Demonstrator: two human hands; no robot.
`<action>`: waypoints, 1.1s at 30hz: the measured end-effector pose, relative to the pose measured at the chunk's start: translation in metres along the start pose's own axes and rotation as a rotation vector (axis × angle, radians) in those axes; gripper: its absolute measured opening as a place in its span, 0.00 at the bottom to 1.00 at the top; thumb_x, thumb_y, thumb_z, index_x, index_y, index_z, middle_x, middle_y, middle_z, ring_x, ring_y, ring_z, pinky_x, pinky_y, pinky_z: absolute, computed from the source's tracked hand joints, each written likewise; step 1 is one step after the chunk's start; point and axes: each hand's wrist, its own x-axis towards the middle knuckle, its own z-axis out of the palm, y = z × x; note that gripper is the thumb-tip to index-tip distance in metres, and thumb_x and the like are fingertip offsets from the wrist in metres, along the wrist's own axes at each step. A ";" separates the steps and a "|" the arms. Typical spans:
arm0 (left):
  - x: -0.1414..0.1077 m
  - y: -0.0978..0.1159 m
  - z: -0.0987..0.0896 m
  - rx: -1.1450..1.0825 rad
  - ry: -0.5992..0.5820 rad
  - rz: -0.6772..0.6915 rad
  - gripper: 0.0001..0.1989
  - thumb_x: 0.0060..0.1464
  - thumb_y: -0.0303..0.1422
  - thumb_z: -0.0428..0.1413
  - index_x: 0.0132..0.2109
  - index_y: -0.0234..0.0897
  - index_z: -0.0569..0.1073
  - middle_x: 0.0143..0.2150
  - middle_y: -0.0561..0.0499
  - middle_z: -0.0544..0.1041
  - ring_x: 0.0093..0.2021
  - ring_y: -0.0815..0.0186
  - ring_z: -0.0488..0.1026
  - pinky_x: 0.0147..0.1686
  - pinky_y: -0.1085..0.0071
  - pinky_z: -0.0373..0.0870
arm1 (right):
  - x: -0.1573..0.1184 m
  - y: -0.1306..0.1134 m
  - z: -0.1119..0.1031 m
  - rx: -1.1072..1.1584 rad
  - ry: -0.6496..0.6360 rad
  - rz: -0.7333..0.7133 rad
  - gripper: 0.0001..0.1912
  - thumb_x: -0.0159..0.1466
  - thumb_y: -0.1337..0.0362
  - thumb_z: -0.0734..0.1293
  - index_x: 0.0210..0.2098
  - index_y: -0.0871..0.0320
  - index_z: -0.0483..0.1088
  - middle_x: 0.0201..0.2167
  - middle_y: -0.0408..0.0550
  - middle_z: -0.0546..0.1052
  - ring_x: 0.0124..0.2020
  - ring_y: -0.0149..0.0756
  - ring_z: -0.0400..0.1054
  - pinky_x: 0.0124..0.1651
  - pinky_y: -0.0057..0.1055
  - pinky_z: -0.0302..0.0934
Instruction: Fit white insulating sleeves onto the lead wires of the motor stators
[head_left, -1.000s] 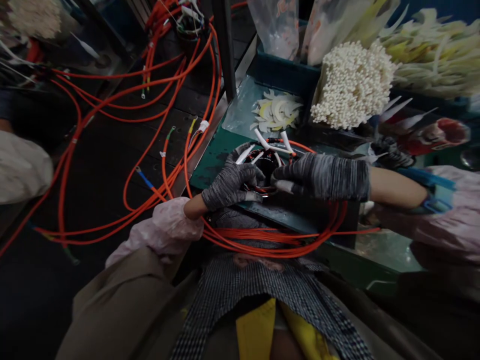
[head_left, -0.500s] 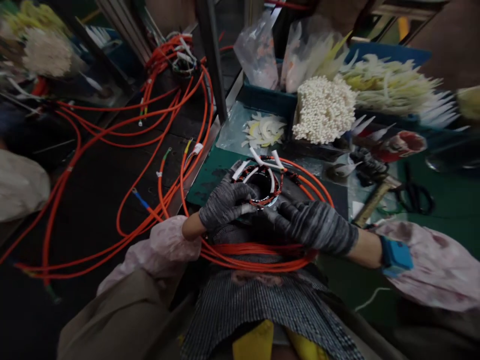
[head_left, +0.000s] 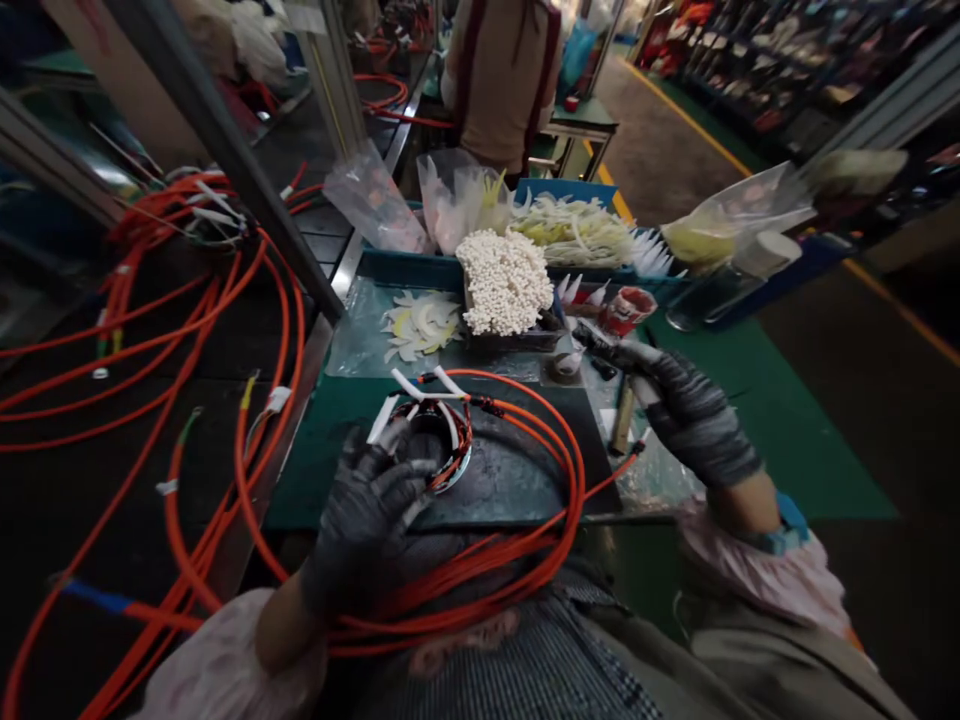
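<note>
On my head feed: wire-wound ring, stator-like (head_left: 463, 440), sits on the dark mat (head_left: 517, 475), left half, over the green tabletop (head_left: 817, 440). White sleeves (head_left: 452, 385) stick out at its far side. Left hand (head_left: 367, 505), gray glove, has its fingers spread over the ring's near-left rim, touching it. Orange cables (head_left: 576, 450) leave the ring's far side, loop right, then come back near to the lap.

Right hand (head_left: 690, 415), also gloved, is well apart from the ring, out by the hammer handle (head_left: 622, 415) at the mat's right. Can't tell from here whether it's pinching anything; fingertips blur into dark clutter. Far of the ring: white tube bundle (head_left: 506, 285), with pale yellow-white strips (head_left: 424, 325) left and a red can (head_left: 628, 308) right.
</note>
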 end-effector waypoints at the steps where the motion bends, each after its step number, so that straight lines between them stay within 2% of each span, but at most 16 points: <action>1: 0.000 0.002 0.000 0.006 0.022 0.042 0.12 0.69 0.27 0.59 0.53 0.50 0.77 0.54 0.57 0.88 0.66 0.53 0.81 0.83 0.36 0.45 | -0.005 0.010 0.006 -0.044 0.022 0.085 0.29 0.77 0.60 0.58 0.73 0.60 0.70 0.65 0.64 0.78 0.69 0.61 0.71 0.74 0.63 0.64; 4: 0.003 0.006 -0.001 0.072 0.086 0.154 0.09 0.72 0.26 0.56 0.53 0.47 0.73 0.50 0.56 0.89 0.57 0.57 0.87 0.84 0.45 0.43 | -0.015 0.028 0.045 -0.171 -0.068 0.297 0.34 0.70 0.67 0.60 0.75 0.66 0.66 0.69 0.69 0.74 0.74 0.66 0.65 0.76 0.67 0.61; 7: 0.008 0.010 -0.005 0.211 0.111 0.216 0.09 0.71 0.25 0.56 0.53 0.44 0.73 0.49 0.51 0.90 0.57 0.52 0.86 0.83 0.42 0.42 | -0.016 0.029 0.090 -0.223 -0.157 0.445 0.34 0.70 0.67 0.60 0.74 0.64 0.67 0.67 0.68 0.76 0.68 0.62 0.71 0.71 0.62 0.68; 10: 0.012 0.014 -0.007 0.325 0.126 0.280 0.13 0.69 0.22 0.54 0.52 0.45 0.74 0.52 0.49 0.89 0.57 0.48 0.86 0.83 0.39 0.41 | -0.013 0.027 0.107 -0.224 -0.146 0.472 0.29 0.72 0.62 0.62 0.69 0.63 0.73 0.64 0.66 0.78 0.64 0.58 0.73 0.69 0.54 0.70; 12: 0.014 0.017 -0.007 0.330 0.120 0.299 0.15 0.68 0.21 0.52 0.52 0.47 0.74 0.51 0.49 0.89 0.55 0.49 0.87 0.83 0.41 0.38 | -0.017 0.031 0.097 -0.237 -0.105 0.496 0.29 0.71 0.61 0.63 0.69 0.62 0.73 0.67 0.64 0.76 0.68 0.56 0.70 0.72 0.50 0.67; 15: 0.017 0.018 -0.006 0.260 0.101 0.284 0.13 0.70 0.22 0.53 0.52 0.46 0.73 0.47 0.48 0.90 0.51 0.52 0.88 0.84 0.47 0.34 | -0.034 0.046 0.066 -0.297 -0.022 0.627 0.32 0.69 0.63 0.62 0.71 0.65 0.70 0.68 0.66 0.75 0.68 0.56 0.70 0.72 0.51 0.66; 18: 0.018 0.017 -0.003 0.204 0.116 0.252 0.10 0.72 0.24 0.55 0.54 0.43 0.72 0.46 0.47 0.90 0.51 0.54 0.88 0.84 0.47 0.35 | -0.053 0.063 0.042 -0.325 -0.069 0.845 0.28 0.67 0.60 0.66 0.64 0.66 0.75 0.53 0.70 0.82 0.54 0.61 0.78 0.58 0.54 0.73; 20: 0.017 0.015 0.000 0.185 0.144 0.229 0.09 0.72 0.25 0.57 0.53 0.44 0.72 0.48 0.49 0.90 0.56 0.52 0.87 0.83 0.43 0.40 | -0.060 0.070 0.040 -0.294 -0.144 0.925 0.26 0.65 0.56 0.69 0.58 0.64 0.77 0.44 0.68 0.84 0.44 0.60 0.79 0.50 0.53 0.73; 21: 0.016 0.014 0.001 0.179 0.156 0.213 0.09 0.71 0.26 0.58 0.53 0.45 0.72 0.50 0.49 0.89 0.59 0.51 0.85 0.82 0.40 0.44 | -0.062 0.072 0.042 -0.269 -0.167 0.930 0.25 0.64 0.55 0.71 0.57 0.63 0.77 0.43 0.66 0.84 0.42 0.58 0.79 0.48 0.51 0.73; 25: 0.008 0.015 0.006 0.164 0.208 0.122 0.15 0.65 0.27 0.66 0.53 0.46 0.71 0.60 0.43 0.84 0.75 0.44 0.71 0.77 0.31 0.58 | -0.062 0.079 0.051 -0.155 -0.110 0.870 0.21 0.61 0.59 0.72 0.52 0.60 0.75 0.42 0.59 0.83 0.40 0.49 0.77 0.48 0.44 0.72; 27: 0.004 0.019 0.006 0.155 0.268 0.110 0.19 0.62 0.27 0.67 0.55 0.48 0.72 0.61 0.43 0.82 0.79 0.43 0.65 0.77 0.29 0.60 | -0.064 0.079 0.048 -0.092 -0.030 0.850 0.18 0.60 0.61 0.71 0.49 0.58 0.73 0.39 0.55 0.81 0.37 0.46 0.75 0.47 0.43 0.73; 30: 0.002 0.033 0.006 0.051 0.363 0.128 0.18 0.60 0.28 0.66 0.52 0.54 0.73 0.57 0.50 0.83 0.74 0.49 0.71 0.79 0.34 0.62 | -0.070 0.065 0.034 -0.016 0.142 0.796 0.15 0.63 0.58 0.67 0.48 0.55 0.68 0.41 0.54 0.80 0.40 0.46 0.76 0.49 0.43 0.74; 32: 0.009 0.050 0.006 -0.173 0.348 0.105 0.18 0.63 0.29 0.63 0.54 0.58 0.75 0.56 0.54 0.83 0.70 0.53 0.76 0.76 0.41 0.72 | -0.072 0.041 0.026 0.067 0.325 0.651 0.13 0.67 0.57 0.66 0.49 0.52 0.66 0.43 0.53 0.79 0.41 0.44 0.76 0.49 0.43 0.75; 33: 0.015 0.060 0.007 -0.332 0.306 0.060 0.19 0.65 0.29 0.62 0.58 0.59 0.75 0.59 0.53 0.83 0.69 0.54 0.77 0.72 0.43 0.76 | -0.070 0.026 0.026 0.127 0.421 0.522 0.12 0.68 0.57 0.67 0.49 0.51 0.66 0.42 0.51 0.79 0.39 0.43 0.75 0.47 0.41 0.75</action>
